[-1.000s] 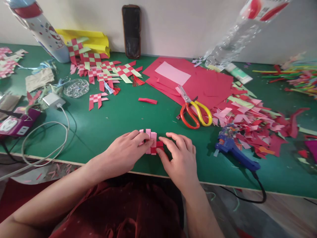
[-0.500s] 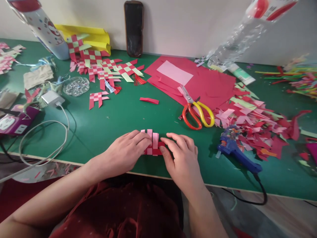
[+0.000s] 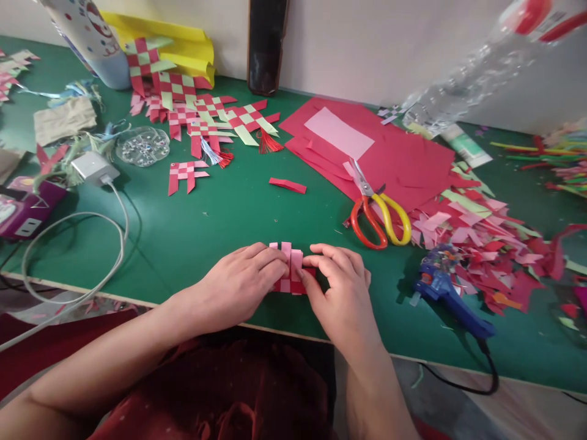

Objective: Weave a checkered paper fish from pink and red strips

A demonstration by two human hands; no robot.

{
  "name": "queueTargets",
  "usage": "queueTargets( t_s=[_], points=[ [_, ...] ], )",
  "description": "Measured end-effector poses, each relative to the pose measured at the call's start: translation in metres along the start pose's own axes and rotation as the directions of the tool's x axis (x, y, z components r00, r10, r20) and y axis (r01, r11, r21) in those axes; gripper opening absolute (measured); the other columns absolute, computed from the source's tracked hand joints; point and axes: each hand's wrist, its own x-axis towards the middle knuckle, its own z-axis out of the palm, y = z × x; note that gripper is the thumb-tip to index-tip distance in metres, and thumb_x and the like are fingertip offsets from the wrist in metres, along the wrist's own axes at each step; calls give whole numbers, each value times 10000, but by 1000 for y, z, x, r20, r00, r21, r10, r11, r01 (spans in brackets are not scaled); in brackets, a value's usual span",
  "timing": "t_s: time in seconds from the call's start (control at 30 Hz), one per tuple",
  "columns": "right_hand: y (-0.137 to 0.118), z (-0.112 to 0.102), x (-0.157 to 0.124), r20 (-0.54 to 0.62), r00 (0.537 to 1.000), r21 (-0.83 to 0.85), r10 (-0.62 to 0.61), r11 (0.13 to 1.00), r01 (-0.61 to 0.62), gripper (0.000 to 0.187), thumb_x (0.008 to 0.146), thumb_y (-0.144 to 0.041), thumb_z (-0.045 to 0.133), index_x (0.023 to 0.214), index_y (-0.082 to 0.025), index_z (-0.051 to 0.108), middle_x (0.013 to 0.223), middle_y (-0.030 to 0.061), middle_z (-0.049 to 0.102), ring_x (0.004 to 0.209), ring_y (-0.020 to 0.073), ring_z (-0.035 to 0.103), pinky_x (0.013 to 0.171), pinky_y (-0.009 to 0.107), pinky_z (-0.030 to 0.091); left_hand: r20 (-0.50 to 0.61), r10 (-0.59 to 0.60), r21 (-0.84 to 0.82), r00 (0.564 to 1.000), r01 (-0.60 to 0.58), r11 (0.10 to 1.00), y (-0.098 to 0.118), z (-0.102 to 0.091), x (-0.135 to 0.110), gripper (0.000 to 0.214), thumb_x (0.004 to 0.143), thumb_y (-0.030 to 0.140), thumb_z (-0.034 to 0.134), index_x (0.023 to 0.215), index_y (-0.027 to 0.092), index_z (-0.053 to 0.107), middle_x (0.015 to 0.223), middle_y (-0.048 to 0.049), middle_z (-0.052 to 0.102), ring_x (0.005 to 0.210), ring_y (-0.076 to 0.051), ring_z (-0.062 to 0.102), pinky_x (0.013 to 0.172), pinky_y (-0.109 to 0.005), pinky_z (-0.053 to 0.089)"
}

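Down at the near edge of the green surface [image 3: 206,220], the head view shows both hands meeting over a small woven paper piece [image 3: 288,269] of pink and red strips. The left hand [image 3: 233,287] comes in from the left with its fingers curled, and its fingertips press on the piece's left side. The right hand [image 3: 342,293] closes on the right side, thumb and forefinger pinching the red strips there. The pink strip ends stand up between the two hands, and the piece lies flat on the surface, just in from the front edge.

Beyond the hands, a loose red strip [image 3: 287,185] lies alone on the green. To the right of it, scissors [image 3: 378,211] with orange and yellow handles rest half on a spread of red paper sheets [image 3: 413,159], which carry a pink sheet [image 3: 339,132]. A heap of paper scraps [image 3: 481,232] spreads further right, and a blue glue gun [image 3: 449,293] lies just in front of it, near the right hand but apart from it.

At the far left, finished woven pieces [image 3: 202,116] are piled together, with one small woven piece [image 3: 186,174] lying apart. A clear dish [image 3: 143,145], a white charger [image 3: 94,168] and its looping cable [image 3: 92,263] sit to the left. A dark phone [image 3: 266,46] leans against the wall.
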Motion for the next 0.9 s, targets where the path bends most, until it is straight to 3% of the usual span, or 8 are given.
queueTargets(
  t_s=[0.13,0.3,0.53,0.73,0.9],
  points=[
    [0,0,-1,-14,1000,23,-2,1000,3,104,904,-268,562,861,-243,653,1116,57,685,1061,260,550,858,440,389,5,-15,-23,1000,15,1000,0,2,0,293,932,70,421,1208,109,510,1207,-136,617,1112,-236,584,996,-409,477],
    [1,1,-3,-29,1000,59,-12,998,14,84,902,-248,571,854,-238,640,1105,46,687,1067,249,546,884,432,380,-16,-32,-14,999,32,999,-2,5,0,521,902,56,442,1408,66,316,1360,-174,540,1202,-257,553,1028,-431,458],
    [1,1,-4,-28,1000,68,-1,998,3,90,871,-216,569,821,-245,638,1097,43,690,1068,254,540,901,443,374,22,-28,-78,999,30,996,-3,2,1,412,905,45,442,1305,142,444,1274,-115,589,1142,-222,576,996,-397,465],
    [1,0,-4,-38,999,76,-9,997,11,87,868,-223,587,784,-237,607,1076,38,703,1056,250,545,875,432,379,-6,-3,-172,1000,2,985,-3,0,2,428,927,34,422,1330,175,422,1281,-105,585,1161,-191,564,983,-381,474],
    [1,0,-3,-48,999,75,-19,997,22,97,874,-230,593,779,-236,611,1068,38,706,1046,247,552,866,426,382,3,2,-133,1000,-1,991,-3,-2,2,407,948,68,430,1338,184,445,1282,-104,595,1181,-186,563,993,-371,483]
  ],
)
